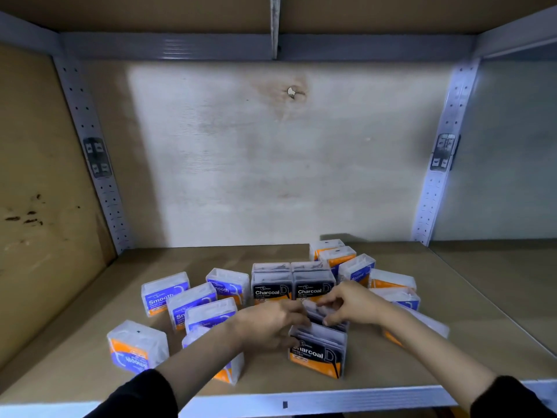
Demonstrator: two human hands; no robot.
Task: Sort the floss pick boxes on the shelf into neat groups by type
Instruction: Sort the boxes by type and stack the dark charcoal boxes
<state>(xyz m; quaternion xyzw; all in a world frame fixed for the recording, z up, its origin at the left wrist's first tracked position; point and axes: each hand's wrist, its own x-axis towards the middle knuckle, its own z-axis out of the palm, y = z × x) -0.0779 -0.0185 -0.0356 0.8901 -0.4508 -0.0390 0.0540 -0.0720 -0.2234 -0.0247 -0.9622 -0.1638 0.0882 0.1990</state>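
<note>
1. Hands: the left hand [271, 322] and right hand [352, 303] meet over a dark Charcoal box [324, 315] at the middle of the shelf [301, 399]. The right fingers [331, 321] are closed on its upper edge. The left fingers curl against its left side, but whether they actually clamp it cannot be told.

2. Position of held box: it sits just behind, and touching or nearly touching, the front Charcoal box [318, 351], and just in front of a Charcoal row [294, 289] of two upright boxes, with two more dark boxes [291, 267] directly behind that row.

3. Progress, as a judgement: roughly half done. The Charcoal group beyond the grip is squared up; the held box and the front one are not yet aligned with it.

4. Left of the grip: the blue Smooth boxes [193, 303] are gathered loosely, skewed, not in rows. One Smooth box [137, 346] stands apart and is turned upside down.

5. Right of the grip: the Round boxes [357, 268] form a ragged diagonal line, several lying tilted.

6. Count: Charcoal, six visible. Smooth, about six, one partly hidden under the left forearm. Round or orange-topped boxes on the right, about six; the nearest is hidden behind the right forearm and its label cannot be read.
</note>
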